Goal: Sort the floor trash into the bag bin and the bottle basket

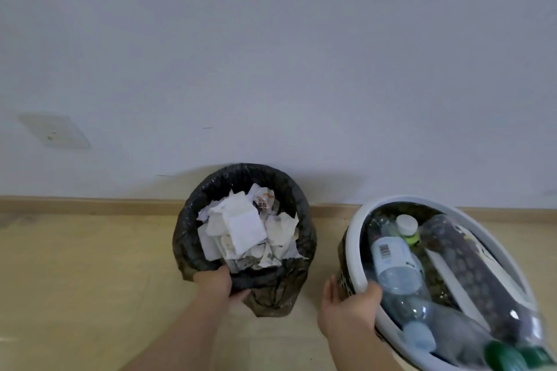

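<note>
Two bare forearms enter from the bottom edge — no sleeves, cuffs or gloves cover them as far as the picture reaches. The left hand shows its back and knuckles, with the fingertips out of sight. The right hand shows its back, a thumb and the edge of the fingers. No watch, ring, bracelet or strap appears on either wrist — the nails are too blurred to make out. Nothing else of the person is in view.
</note>
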Tool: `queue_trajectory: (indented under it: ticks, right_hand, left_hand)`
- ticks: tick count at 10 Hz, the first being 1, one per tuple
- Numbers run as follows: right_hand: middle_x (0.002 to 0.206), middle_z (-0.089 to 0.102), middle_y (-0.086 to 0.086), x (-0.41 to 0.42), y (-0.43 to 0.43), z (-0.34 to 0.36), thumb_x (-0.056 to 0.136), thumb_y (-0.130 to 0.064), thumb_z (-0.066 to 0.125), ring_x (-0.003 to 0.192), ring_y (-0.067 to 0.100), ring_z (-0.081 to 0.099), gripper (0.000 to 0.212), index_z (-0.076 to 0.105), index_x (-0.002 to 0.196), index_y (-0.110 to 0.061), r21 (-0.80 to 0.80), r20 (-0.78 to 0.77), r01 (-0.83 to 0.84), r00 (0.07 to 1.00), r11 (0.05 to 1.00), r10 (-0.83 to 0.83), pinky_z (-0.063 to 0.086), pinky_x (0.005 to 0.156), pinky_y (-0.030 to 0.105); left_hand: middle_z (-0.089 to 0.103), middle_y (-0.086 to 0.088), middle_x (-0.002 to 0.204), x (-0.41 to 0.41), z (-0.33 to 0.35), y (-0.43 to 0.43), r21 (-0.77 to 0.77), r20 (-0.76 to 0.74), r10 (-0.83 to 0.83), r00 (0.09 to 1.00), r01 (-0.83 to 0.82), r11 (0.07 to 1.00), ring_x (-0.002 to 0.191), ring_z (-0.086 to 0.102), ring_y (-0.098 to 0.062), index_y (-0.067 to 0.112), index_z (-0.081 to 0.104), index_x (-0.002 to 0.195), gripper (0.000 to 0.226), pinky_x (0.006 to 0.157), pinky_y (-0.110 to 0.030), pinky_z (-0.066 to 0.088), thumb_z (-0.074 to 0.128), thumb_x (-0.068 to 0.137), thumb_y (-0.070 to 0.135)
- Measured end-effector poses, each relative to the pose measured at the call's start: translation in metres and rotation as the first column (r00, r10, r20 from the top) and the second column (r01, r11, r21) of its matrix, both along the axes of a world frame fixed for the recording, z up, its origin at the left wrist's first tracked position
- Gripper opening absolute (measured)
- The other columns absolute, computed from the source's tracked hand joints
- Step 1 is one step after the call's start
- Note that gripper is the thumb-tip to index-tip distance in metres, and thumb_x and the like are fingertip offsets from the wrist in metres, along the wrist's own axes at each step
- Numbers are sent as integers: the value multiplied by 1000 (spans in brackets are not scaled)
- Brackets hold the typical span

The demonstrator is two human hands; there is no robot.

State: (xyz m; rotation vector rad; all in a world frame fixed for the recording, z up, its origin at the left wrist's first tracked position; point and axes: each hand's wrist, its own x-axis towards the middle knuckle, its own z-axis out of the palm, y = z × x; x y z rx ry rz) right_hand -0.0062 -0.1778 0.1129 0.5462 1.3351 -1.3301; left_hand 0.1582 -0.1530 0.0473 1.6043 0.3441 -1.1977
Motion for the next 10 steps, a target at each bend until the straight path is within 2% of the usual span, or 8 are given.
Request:
queue_trajectory:
  ticks: [1, 2, 3, 5, 7, 8, 9, 10]
  right_hand:
    - [96, 60, 8, -3, -17, 6, 92, -27, 49, 74, 14, 59, 19, 49, 97, -9, -53, 105, 79, 992, 995, -73, 52, 74, 24]
    - [72, 55, 4, -7, -22, 11, 92, -17, 49, 59, 9, 54, 13, 46, 80, -11, -81, 182, 21, 983, 996, -6, 48, 53, 18]
    - [66, 47, 0, -13, -18, 4, 89, -17, 48, 50, 9, 41, 10, 43, 81, -14, -16, 78, -219, 972, 976, 220, 37, 34, 11]
    - [63, 54, 3, -16, -12, -5, 86, -22, 49, 34, 9, 31, 12, 48, 76, -15, 42, -45, -498, 865, 866, 499, 26, 33, 10]
    - [55, 59, 3, -10, -4, 2, 87, -23, 53, 21, 6, 26, 14, 53, 77, -13, 38, -1, -534, 845, 844, 535, 24, 31, 9]
    - [54, 63, 3, -9, 0, 3, 89, -30, 58, 23, 6, 40, 22, 57, 81, -9, 14, 26, -576, 817, 817, 575, 34, 31, 10]
    - [64, 66, 10, -12, 4, 13, 85, -44, 62, 45, 15, 62, 41, 57, 83, -4, -32, 21, -648, 761, 761, 649, 50, 43, 21]
    - [95, 61, 16, -13, 11, 21, 81, -45, 67, 84, 26, 59, 49, 54, 94, 1, 24, 36, -761, 649, 648, 760, 50, 71, 35]
  left_hand:
    - [42, -21, 138, 3, -3, -2, -24, 14, 19, 1000, -19, 1000, 120, 48, -43, 14, 38, 122, 32, 72, -50, 49, 44, 95, -3]
    - [43, -19, 140, 2, 1, 3, -80, 38, 6, 999, -3, 997, 123, 47, -42, 12, 36, 136, 41, 82, -51, 48, 40, 98, 0]
    - [44, -18, 139, 4, 2, 10, -118, 89, -5, 996, 16, 993, 123, 48, -42, 14, 35, 137, 41, 84, -51, 49, 43, 98, 5]
    - [45, -16, 139, 7, 3, 19, -131, 231, -49, 972, 81, 988, 119, 51, -41, 20, 31, 140, 46, 80, -46, 50, 40, 98, 4]
    - [35, -15, 146, -1, 8, 25, -66, 338, -62, 939, 90, 994, 121, 48, -40, 28, 16, 148, 64, 90, -46, 49, 33, 95, -5]
    - [33, -15, 147, -3, 12, 28, -47, 342, -92, 935, 115, 992, 121, 48, -41, 31, 10, 149, 68, 89, -45, 49, 36, 96, -2]
    - [39, -20, 141, -1, 21, 30, -1, 291, -157, 944, 164, 986, 113, 55, -41, 33, -1, 148, 74, 90, -49, 49, 44, 96, 6]
    - [40, -20, 140, -2, 23, 34, 88, 309, -236, 921, 220, 972, 115, 51, -40, 28, -2, 149, 79, 94, -47, 45, 50, 94, 8]
